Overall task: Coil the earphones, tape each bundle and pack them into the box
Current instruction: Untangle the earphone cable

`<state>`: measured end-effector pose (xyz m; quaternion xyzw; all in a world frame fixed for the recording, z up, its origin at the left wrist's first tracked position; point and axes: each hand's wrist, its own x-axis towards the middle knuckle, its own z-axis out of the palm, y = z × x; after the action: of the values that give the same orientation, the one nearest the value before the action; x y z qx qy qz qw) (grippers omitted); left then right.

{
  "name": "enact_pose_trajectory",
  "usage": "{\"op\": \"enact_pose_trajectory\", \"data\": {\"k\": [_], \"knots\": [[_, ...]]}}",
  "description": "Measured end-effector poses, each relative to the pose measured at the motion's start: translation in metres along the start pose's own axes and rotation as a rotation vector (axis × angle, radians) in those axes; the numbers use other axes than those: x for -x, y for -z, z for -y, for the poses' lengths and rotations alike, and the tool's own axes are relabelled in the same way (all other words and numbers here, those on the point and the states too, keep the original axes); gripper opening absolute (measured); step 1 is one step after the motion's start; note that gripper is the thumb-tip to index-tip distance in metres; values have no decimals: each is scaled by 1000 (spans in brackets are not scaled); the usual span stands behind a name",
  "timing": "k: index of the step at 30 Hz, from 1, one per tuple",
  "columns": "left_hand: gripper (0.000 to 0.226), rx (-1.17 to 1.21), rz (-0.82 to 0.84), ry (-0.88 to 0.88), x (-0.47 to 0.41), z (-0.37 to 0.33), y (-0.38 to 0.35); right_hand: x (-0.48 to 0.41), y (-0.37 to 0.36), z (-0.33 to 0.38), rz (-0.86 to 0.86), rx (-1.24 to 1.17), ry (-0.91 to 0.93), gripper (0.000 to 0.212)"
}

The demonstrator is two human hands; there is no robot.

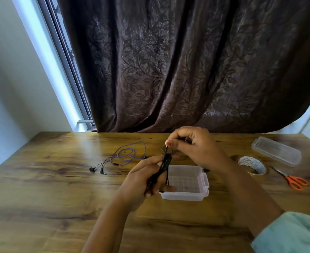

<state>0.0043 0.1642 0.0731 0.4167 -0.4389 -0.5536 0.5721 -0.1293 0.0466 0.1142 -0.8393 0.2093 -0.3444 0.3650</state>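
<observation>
A wooden table [59, 198] with dark grain fills the near half. Past its far edge hangs a dark brown, leaf-patterned curtain [168, 70]. Left of it, a grey-framed window [64, 57] admits bright daylight beside a pale wall [8, 70].

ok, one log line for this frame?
left hand: grips black earphones | right hand: pinches their top | purple earphones: loose on table | box: open

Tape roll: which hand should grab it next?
Probably the right hand: the tape roll lies on its side of the table, while the left hand grips the black earphones.
</observation>
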Motion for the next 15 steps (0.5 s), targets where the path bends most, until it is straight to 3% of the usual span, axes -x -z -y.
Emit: {"op": "enact_pose_trajectory", "data": {"k": [5,10,15], "knots": [[43,342,78,-108,0,0,-1,-1,-24,-10,-57,-369,-178,9],[42,401,-90,-212,-2,0,-1,6,-43,-23,-122,-230,-247,10],[43,444,-269,-293,-9,-7,4,22,-60,-25,7,-170,-292,12]]}}
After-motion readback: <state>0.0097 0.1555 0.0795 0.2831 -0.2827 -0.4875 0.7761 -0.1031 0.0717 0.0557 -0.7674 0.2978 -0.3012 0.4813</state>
